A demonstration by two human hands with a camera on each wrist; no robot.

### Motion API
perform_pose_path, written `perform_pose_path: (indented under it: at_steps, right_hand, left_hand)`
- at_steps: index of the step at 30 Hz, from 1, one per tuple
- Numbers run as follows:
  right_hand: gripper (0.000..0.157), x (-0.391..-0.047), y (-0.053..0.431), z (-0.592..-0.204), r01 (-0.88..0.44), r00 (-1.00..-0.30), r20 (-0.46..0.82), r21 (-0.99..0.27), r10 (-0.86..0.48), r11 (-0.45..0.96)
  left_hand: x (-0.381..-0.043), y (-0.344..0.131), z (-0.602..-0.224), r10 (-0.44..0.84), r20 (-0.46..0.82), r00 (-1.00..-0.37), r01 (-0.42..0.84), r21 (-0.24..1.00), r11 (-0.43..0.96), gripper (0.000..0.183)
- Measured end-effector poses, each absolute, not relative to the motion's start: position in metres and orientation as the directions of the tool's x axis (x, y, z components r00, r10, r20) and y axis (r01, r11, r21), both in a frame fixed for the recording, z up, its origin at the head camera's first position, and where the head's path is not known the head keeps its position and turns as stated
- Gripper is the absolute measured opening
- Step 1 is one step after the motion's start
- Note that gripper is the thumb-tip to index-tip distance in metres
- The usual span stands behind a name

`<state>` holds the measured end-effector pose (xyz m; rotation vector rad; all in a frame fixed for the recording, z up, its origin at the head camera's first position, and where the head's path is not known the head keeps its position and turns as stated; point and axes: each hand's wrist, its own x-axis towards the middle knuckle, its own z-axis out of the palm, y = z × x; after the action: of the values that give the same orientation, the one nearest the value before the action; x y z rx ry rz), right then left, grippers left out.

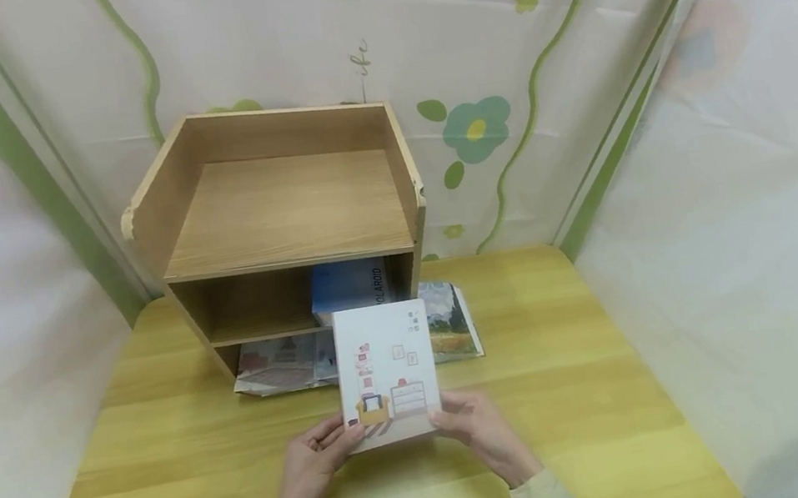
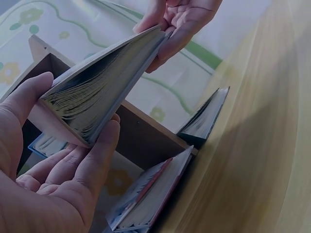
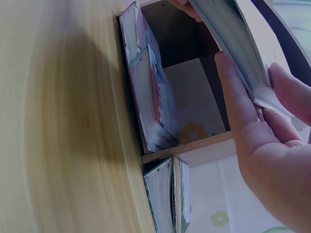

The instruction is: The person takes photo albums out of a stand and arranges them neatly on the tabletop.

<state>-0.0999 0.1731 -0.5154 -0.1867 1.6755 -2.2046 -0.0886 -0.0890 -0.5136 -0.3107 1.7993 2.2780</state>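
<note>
Both hands hold one small white book (image 1: 386, 368) above the table, its cover facing up with drawings of an armchair and a dresser. My left hand (image 1: 318, 460) grips its lower left corner, thumb on the cover and fingers beneath. At the lower right corner my right hand (image 1: 485, 431) pinches it the same way. The left wrist view shows the book's page edges (image 2: 80, 99) slightly fanned between its covers. In the right wrist view, the thumb and fingers of the right hand (image 3: 272, 121) press the book (image 3: 238, 43) from both sides.
A wooden shelf unit (image 1: 288, 213) stands at the back of the yellow table (image 1: 194, 478). Its middle level holds a blue box (image 1: 346, 283). Books (image 1: 278, 364) lie on the bottom level, and another book (image 1: 450, 322) with a landscape cover lies beside the shelf's right side.
</note>
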Motion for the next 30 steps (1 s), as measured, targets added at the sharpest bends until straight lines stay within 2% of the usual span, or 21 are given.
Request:
perform_pose_path:
  at_steps: [17,25,30]
  right_hand:
    - [0.038,-0.098,0.198,-0.527,0.251,-0.928,-0.171,-0.944,-0.332,-0.214]
    - [0.037,-0.085,0.220,-0.533,0.267,-0.923,-0.190,-0.942,-0.334,-0.202]
    - [0.038,-0.076,0.236,-0.535,0.278,-0.925,-0.202,-0.937,-0.321,-0.212]
  left_hand:
    - [-0.088,-0.071,-0.519,0.130,-0.275,-0.952,-0.293,0.945,-0.143,0.066]
    - [-0.084,-0.058,-0.523,0.201,-0.240,-0.950,-0.258,0.964,-0.069,0.067]
    - [-0.083,-0.045,-0.524,0.219,-0.208,-0.953,-0.202,0.978,0.049,0.061]
